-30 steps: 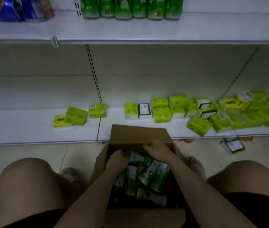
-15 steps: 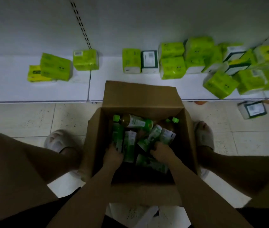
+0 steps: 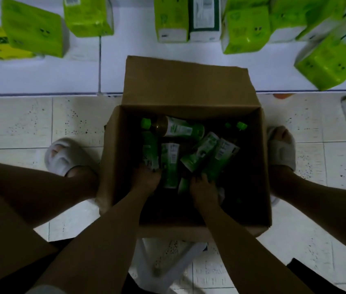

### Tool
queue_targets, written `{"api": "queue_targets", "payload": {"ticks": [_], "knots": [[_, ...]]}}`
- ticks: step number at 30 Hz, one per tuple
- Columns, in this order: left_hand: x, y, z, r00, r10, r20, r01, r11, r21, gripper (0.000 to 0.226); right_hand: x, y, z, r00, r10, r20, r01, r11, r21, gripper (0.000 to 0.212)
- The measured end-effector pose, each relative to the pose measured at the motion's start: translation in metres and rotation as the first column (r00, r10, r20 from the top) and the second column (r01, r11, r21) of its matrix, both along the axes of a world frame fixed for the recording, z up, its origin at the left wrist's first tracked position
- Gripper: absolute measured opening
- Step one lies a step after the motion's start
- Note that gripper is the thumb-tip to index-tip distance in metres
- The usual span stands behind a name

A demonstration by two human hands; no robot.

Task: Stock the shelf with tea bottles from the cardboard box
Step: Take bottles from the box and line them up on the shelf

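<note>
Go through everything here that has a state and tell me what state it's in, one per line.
Cardboard box: open, far flap folded back, on the floor.
Tea bottles: capped, lying jumbled inside the box.
Left hand: in the box, fingers on a bottle's lower end.
Right hand: in the box, at the ends of two bottles.
Green packs: loose on the low shelf, several tipped.

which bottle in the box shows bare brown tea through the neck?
The bottle lying crosswise at the far-left of the cardboard box, cap pointing left. The other bottles show only green-and-white labels or caps.
</note>
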State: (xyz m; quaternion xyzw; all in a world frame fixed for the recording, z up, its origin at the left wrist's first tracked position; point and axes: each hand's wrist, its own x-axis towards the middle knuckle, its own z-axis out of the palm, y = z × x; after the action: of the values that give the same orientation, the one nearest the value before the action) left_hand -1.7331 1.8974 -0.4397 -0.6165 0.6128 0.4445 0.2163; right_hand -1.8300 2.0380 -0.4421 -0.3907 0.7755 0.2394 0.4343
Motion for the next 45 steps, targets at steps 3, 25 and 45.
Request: {"api": "queue_targets", "payload": {"ticks": [3, 25, 45], "knots": [[0.004, -0.002, -0.001, 0.958, -0.219, 0.183, 0.24, 0.966, -0.097, 0.039, -0.004, -0.005, -0.003, 1.0, 0.027, 0.002, -0.027, 0.999, -0.035, 0.042], [-0.025, -0.06, 0.006, -0.207, -0.821, 0.533, 0.971, -0.237, 0.012, 0.067, -0.032, 0.022, 0.077, 0.248, -0.72, 0.648, 0.895, -0.086, -0.438, 0.076], [-0.006, -0.053, 0.03, -0.343, -0.784, 0.517, 0.886, -0.453, -0.1, 0.05, -0.052, 0.034, 0.073, 0.991, -0.132, 0.016, 0.129, 0.985, 0.116, 0.03]]}}
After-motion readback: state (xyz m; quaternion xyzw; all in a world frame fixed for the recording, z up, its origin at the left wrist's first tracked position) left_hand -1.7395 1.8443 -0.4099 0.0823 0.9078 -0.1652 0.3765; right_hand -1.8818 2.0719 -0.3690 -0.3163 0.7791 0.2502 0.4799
